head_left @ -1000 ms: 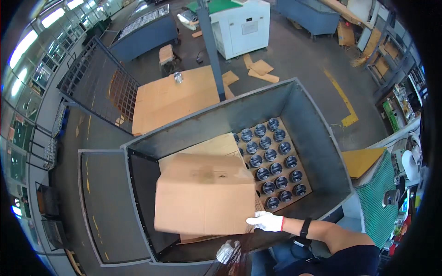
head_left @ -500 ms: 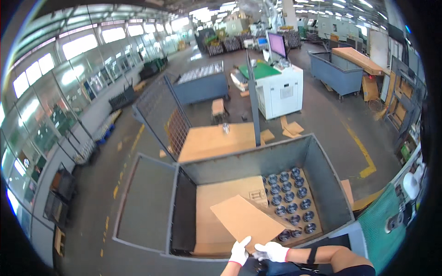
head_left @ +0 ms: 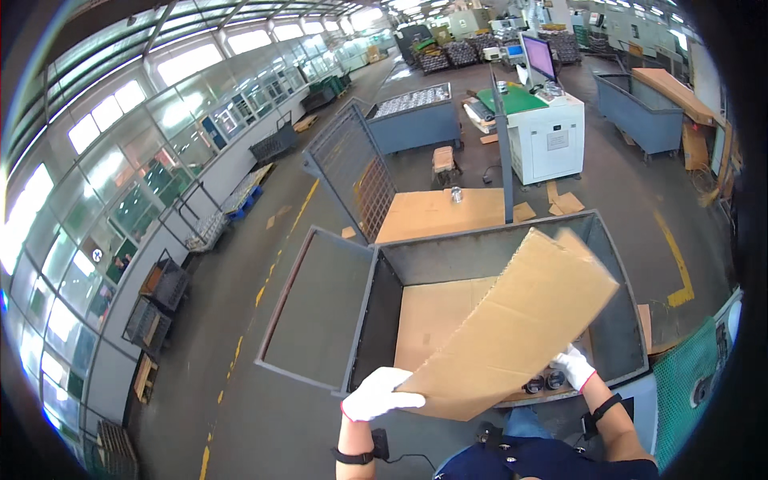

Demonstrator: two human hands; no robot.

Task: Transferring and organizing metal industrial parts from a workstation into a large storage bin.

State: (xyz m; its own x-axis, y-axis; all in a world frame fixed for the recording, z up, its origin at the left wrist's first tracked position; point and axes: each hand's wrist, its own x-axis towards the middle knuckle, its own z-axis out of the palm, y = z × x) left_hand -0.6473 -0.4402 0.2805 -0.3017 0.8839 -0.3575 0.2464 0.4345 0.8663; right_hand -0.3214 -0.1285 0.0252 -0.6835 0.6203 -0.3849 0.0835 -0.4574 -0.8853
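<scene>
A large folded cardboard sheet (head_left: pixel 512 328) is tilted up over a grey metal bin (head_left: pixel 364 320). My left hand (head_left: pixel 380 396), in a white glove, grips its lower left edge with the thumb apart. At its lower right edge is my gloved right hand (head_left: pixel 574 368), closed on the border with the fingertips partly hidden. Beneath the sheet, a few round dark metal parts (head_left: pixel 556 379) show beside my right hand; the sheet covers the rest. Another flat cardboard piece (head_left: pixel 424 320) lines the left part of the bin floor.
An open frame (head_left: pixel 316 304) juts from the bin's left side. Beyond the bin lie a cardboard-topped surface (head_left: pixel 432 212) and an upright mesh panel (head_left: pixel 352 168). Farther off stand a white cabinet (head_left: pixel 552 144) with a monitor (head_left: pixel 538 58) and blue-grey bins (head_left: pixel 416 124). Green netting (head_left: pixel 680 400) hangs at right.
The cardboard sheet has been raised and swung up to the right, now hiding most of the metal parts. My hands have moved apart, left hand leftward and right hand rightward and up. The view has shifted.
</scene>
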